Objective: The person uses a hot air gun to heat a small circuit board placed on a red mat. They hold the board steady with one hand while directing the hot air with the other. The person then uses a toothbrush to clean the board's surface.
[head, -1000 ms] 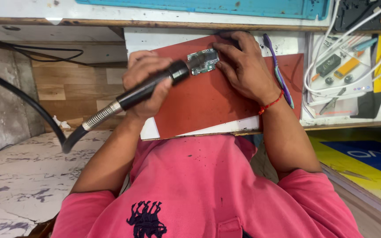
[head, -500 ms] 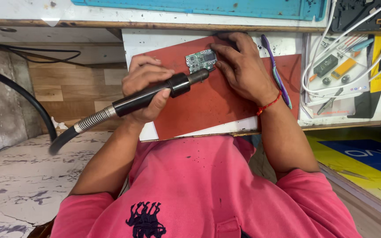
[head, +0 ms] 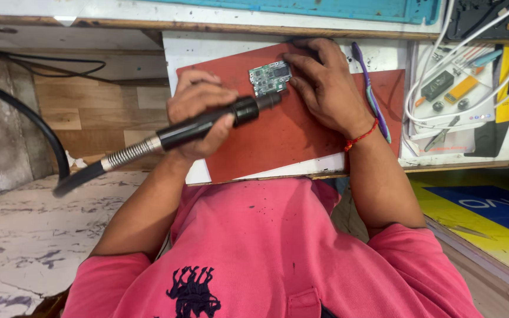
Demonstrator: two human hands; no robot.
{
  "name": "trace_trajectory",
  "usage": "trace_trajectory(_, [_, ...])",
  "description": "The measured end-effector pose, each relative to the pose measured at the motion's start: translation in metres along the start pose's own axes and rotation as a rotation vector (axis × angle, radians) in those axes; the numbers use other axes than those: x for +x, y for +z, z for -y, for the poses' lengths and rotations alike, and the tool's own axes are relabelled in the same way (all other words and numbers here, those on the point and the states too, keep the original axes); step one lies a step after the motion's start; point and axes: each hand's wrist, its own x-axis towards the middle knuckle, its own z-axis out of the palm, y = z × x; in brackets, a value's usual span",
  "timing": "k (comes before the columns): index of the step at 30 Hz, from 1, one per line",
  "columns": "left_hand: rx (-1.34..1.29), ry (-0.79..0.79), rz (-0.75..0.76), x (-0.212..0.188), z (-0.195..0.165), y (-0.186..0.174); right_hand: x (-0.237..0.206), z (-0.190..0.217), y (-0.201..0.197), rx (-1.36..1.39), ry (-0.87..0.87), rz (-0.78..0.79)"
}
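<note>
L hand grips hot-air wand; R hand steadies board.

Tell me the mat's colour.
The mat is dark red, seen in the head view.

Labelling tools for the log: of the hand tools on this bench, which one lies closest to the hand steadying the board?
The purple-handled tool, lying on the red mat right beside the right hand. The metal tweezers lie farther off among the white cables.
</note>
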Motion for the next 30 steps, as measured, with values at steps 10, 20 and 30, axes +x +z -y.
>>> trace_trajectory(10, [-0.042,-0.031,-0.002,-0.0009,-0.0004,-0.0009,-0.0011,-0.0012,0.001,-0.017,-0.015,-0.003])
trace_trajectory(20, [0.007,-0.019,-0.081,0.0007,0.0014,0.0021,-0.0017,-0.0001,0.0004,-0.011,0.0,-0.005])
trace_trajectory(30, [0.019,0.01,-0.016,0.002,-0.001,0.0017,-0.0016,-0.0005,0.0,-0.012,0.0,0.007])
